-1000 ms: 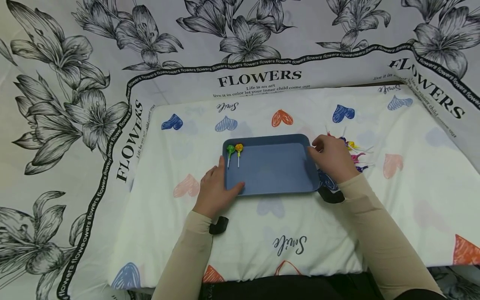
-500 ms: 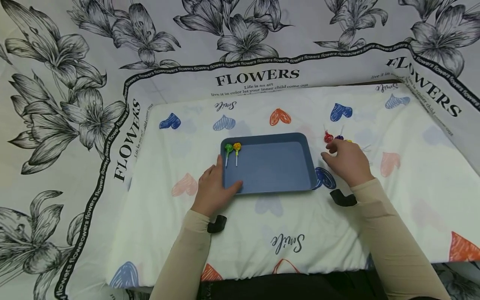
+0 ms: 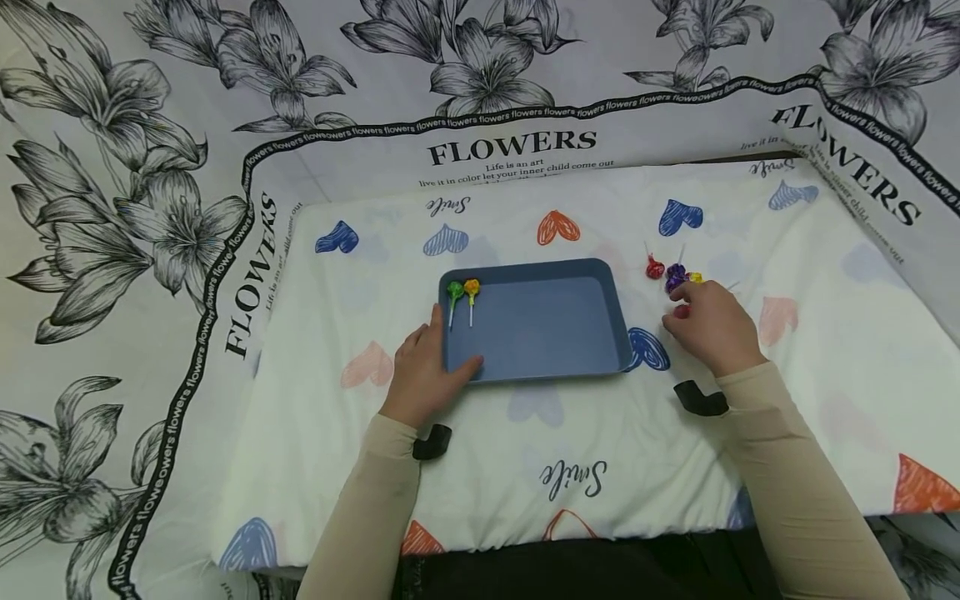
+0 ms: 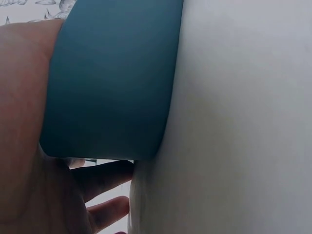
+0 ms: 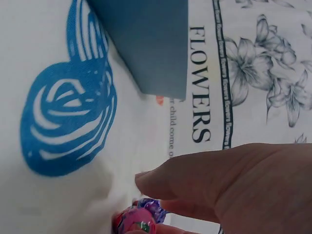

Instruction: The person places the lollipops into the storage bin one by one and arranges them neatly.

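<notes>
My left hand (image 3: 426,367) holds the left end of a blue-grey tray (image 3: 551,325), thumb over its near rim. In the left wrist view, the tray's side (image 4: 112,83) lies against the palm. A green lollipop (image 3: 455,290) and a yellow-orange lollipop (image 3: 471,287) lie in the tray's upper left. Right of the tray, my right hand (image 3: 716,329) has its fingers curled round a pink lollipop (image 5: 136,220); its stick and the exact contact are hidden. A red lollipop (image 3: 655,268), a purple lollipop (image 3: 676,278) and a yellow lollipop (image 3: 695,277) lie just beyond that hand.
A white cloth (image 3: 390,467) printed with hearts covers the work surface. Beyond it spreads a floral fabric (image 3: 172,208) with a black lettered band. Dark clothing (image 3: 585,575) shows at the near edge.
My right hand has drawn back from the tray's right edge, rightward to the lollipops. The red and purple ones now show more fully. My left hand keeps its place on the tray.
</notes>
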`<action>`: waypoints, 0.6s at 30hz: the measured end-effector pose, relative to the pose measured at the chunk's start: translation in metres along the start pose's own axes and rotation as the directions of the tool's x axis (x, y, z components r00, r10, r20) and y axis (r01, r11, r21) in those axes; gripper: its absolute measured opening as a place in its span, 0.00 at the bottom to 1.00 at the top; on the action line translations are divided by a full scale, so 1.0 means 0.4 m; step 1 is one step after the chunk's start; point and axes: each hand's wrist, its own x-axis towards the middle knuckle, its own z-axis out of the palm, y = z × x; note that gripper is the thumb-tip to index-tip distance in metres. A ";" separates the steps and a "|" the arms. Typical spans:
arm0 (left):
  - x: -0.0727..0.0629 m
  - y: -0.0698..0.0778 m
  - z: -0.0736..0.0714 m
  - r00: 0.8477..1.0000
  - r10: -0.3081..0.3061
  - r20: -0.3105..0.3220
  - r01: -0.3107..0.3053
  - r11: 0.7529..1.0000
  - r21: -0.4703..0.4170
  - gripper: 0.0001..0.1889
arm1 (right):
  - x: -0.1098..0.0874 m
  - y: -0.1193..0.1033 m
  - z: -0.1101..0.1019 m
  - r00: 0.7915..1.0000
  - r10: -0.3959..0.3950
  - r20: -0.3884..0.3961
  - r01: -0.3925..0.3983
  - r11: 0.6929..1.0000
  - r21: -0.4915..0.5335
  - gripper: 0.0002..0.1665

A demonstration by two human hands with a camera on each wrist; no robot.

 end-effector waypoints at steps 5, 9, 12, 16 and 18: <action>0.002 0.004 -0.007 1.000 -0.008 0.004 0.008 1.000 0.003 0.57 | 0.001 0.007 -0.003 0.999 0.012 0.034 -0.012 1.000 -0.008 0.23; 0.002 0.002 -0.006 1.000 -0.011 0.012 0.011 1.000 0.001 0.58 | 0.003 0.013 -0.003 0.998 0.012 0.054 -0.010 1.000 -0.023 0.21; 0.004 0.002 -0.004 1.000 -0.013 0.014 0.013 1.000 0.000 0.58 | 0.003 0.019 0.000 0.999 0.008 0.048 -0.007 0.999 -0.033 0.20; 0.007 -0.001 -0.002 1.000 -0.018 0.016 0.017 1.000 0.002 0.58 | 0.005 0.024 0.006 0.999 0.007 0.033 -0.005 0.999 -0.046 0.19; 0.008 -0.002 -0.001 1.000 -0.017 0.015 0.017 1.000 0.002 0.57 | 0.009 0.024 0.008 0.999 0.015 0.029 -0.013 0.999 -0.047 0.19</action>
